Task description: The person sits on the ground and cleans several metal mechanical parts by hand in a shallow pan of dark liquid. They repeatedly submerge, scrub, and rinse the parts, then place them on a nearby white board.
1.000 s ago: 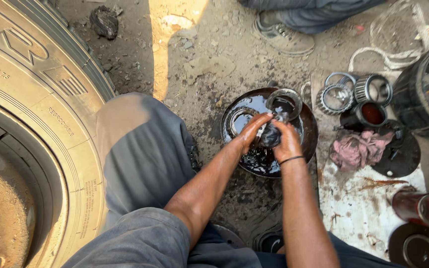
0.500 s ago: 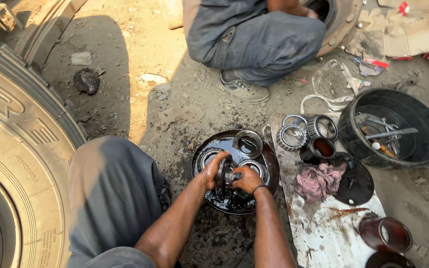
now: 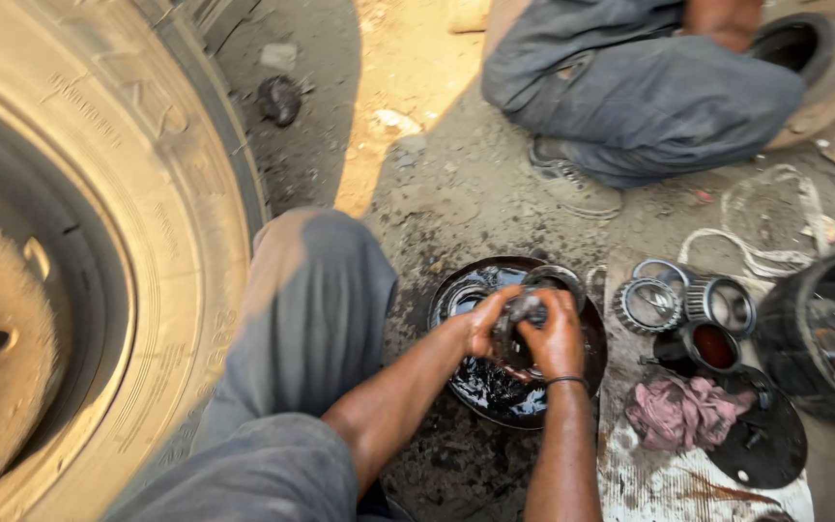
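While both hands (image 3: 529,333) clutch a bearing (image 3: 524,314), oil pan (image 3: 466,290) sits beneath.

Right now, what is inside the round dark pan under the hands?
The pan holds black, glossy liquid and a ring-shaped metal part near its far rim. The left hand and right hand grip a dark metal part above it, covering the pan's middle.

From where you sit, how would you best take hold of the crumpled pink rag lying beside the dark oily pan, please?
Pinch the crumpled pink rag from above at its raised middle folds. It lies loosely bunched on the stained metal sheet, so the folds probably offer an easy grip; the right hand is nearest.
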